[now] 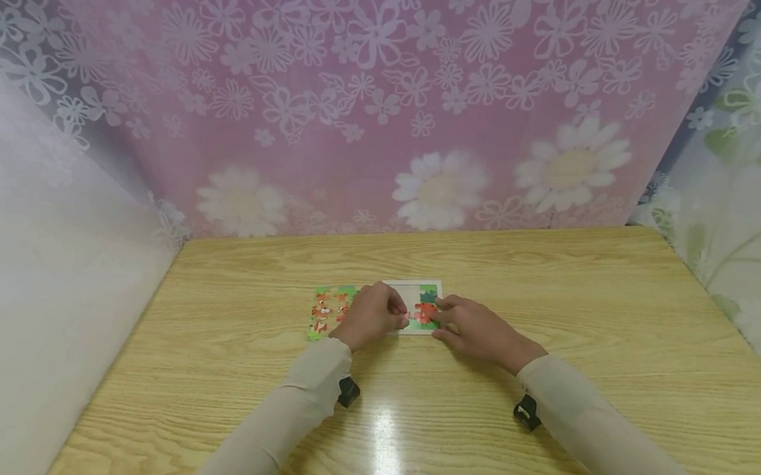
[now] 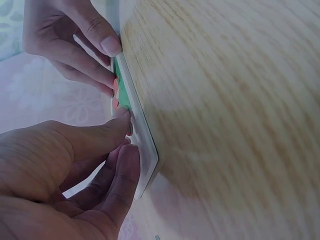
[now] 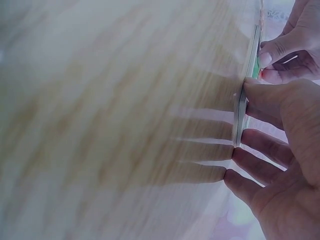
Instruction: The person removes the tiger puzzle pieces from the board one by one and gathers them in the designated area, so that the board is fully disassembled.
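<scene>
A white-rimmed puzzle tray point(image 1: 413, 282) lies flat on the wooden table point(image 1: 237, 406), about midway between the table's left and right edges and near its far edge. Red and green puzzle pieces point(image 1: 425, 311) fill the tray's right end; the pale base shows along the part to their left.

The left hand point(image 1: 372, 317) reaches over the tray's left part, thumb and fingertips brought together on a small reddish piece point(image 2: 130, 131), which seems to be pinched between them, though fingers hide most of it. The right hand point(image 1: 477, 330) is at the tray's right edge, its fingers apart: the thumb touches the rim by the near right corner, and other fingertips reach the pieces and the rim.

Just left of the left hand, tiger-patterned pieces point(image 1: 322, 310) in orange and green lie flat on the table; the hand covers their right side, so I cannot tell whether they touch the tray.

Both forearms wear pale sleeves point(image 1: 317, 375), with a black device point(image 1: 349, 392) at each wrist. Beyond the far edge hangs a pink flowered curtain point(image 1: 357, 115).
</scene>
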